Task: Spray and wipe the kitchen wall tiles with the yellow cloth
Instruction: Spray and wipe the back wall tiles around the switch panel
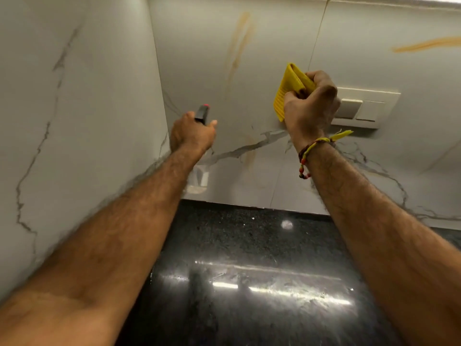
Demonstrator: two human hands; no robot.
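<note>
My left hand [191, 133] grips a spray bottle [202, 114]; only its dark head with a red tip shows above my fingers, aimed at the back wall tiles [204, 51]. A clear part of the bottle shows below my wrist. My right hand [310, 106] grips a folded yellow cloth [287, 91], held up against the wall just left of a switch plate. The white marble-look tiles carry orange-brown streaks [240, 38], one vertical above my left hand, one slanted at the upper right [429, 44], and a smaller smear lower down [250, 156].
A white switch plate [366, 108] sits on the wall right behind my right hand. A side wall [74, 121] closes in on the left. Below lies a glossy black stone counter [249, 270]. A beaded thread band circles my right wrist.
</note>
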